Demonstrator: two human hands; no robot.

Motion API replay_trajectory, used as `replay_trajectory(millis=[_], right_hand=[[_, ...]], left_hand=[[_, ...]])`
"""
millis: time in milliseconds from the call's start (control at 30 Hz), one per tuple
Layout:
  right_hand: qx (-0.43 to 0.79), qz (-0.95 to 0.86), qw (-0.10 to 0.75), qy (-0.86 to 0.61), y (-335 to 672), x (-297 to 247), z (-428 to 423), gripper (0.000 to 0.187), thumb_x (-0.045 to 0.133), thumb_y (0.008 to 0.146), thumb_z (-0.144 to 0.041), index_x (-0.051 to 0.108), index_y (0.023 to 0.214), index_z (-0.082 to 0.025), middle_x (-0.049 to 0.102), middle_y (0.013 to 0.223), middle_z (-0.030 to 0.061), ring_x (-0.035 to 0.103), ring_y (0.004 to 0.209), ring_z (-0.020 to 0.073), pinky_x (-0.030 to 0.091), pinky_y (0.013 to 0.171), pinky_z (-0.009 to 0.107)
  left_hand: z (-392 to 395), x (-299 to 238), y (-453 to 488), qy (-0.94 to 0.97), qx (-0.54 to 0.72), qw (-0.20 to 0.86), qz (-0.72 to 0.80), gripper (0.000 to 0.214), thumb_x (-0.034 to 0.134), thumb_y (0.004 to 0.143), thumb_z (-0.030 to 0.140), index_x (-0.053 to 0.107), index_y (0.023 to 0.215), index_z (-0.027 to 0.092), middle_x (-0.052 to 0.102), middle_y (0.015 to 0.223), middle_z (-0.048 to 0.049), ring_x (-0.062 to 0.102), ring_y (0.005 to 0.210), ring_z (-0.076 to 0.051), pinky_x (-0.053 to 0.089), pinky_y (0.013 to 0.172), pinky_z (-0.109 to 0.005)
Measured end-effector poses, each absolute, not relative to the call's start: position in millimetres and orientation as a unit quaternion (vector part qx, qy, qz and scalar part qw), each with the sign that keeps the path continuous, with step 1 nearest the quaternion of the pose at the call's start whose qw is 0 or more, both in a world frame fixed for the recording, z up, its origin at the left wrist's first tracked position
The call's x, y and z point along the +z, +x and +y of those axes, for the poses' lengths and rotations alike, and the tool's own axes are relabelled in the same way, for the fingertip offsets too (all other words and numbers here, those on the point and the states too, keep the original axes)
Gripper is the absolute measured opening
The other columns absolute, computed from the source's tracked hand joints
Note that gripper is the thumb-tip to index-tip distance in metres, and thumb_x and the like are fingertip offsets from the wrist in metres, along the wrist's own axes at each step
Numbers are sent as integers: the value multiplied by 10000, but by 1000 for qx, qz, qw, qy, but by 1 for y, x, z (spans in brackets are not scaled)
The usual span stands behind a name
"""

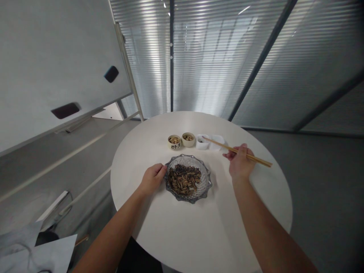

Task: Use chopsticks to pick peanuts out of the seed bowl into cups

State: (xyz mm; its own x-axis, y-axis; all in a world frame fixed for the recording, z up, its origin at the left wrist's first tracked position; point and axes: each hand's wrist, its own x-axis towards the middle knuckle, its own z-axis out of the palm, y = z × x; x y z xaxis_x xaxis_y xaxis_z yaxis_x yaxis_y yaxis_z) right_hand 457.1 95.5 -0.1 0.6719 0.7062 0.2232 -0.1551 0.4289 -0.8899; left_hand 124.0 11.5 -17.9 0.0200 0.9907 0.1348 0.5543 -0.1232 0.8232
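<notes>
My right hand (241, 162) is closed around a pair of wooden chopsticks (224, 145). Their tips reach over a small white square dish (202, 146) with something dark in it. Gripped at its left rim by my left hand (153, 176) is a scalloped glass bowl (204, 185). Striped sunflower seeds (184, 182) and some darker seeds lie inside it, mostly toward the left. Beyond the bowl stand two cream round cups, one with dark lettering (174, 146) and a plainer one (188, 143), both holding pale nut-like pieces.
A second white square dish (217, 147) adjoins the first on its right. Everything stands on a round white table (182, 239). A whiteboard on a frame (57, 49) rises at the left, and glass panels with blinds (227, 57) are behind the table.
</notes>
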Motion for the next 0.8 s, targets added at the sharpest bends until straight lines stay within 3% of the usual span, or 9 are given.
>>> replay_trajectory(millis=[233,367,533,800], right_hand=[[266,-346,780,-448,445,12,83,464,694,844,-626,613,765,-175,589,555,-53,571,409,99,614,469,274],[329,-374,769,-400,434,23,66,452,741,807,-610,614,715,-186,589,545,-55,537,393,92,593,437,277],[432,-479,662,-380,421,25,39,399,801,783,-566,672,731,-192,627,545,-27,557,395,113,566,430,282],[430,-589,561,-392,408,23,24,319,778,832,-503,694,749,-207,607,476,-29,615,418,156,513,419,256]], left_hand=[[11,-15,124,659,365,291,590,453,450,966,516,489,641,203,481,635,17,436,640,-141,322,592,-264],[11,-15,124,656,363,293,593,457,454,956,527,491,636,203,462,625,20,436,643,-142,323,599,-262],[12,-17,123,658,362,295,591,459,446,964,533,505,654,201,467,636,21,437,651,-140,322,602,-260],[11,-17,124,652,367,298,593,456,446,969,537,519,670,200,486,648,21,439,648,-138,327,592,-257]])
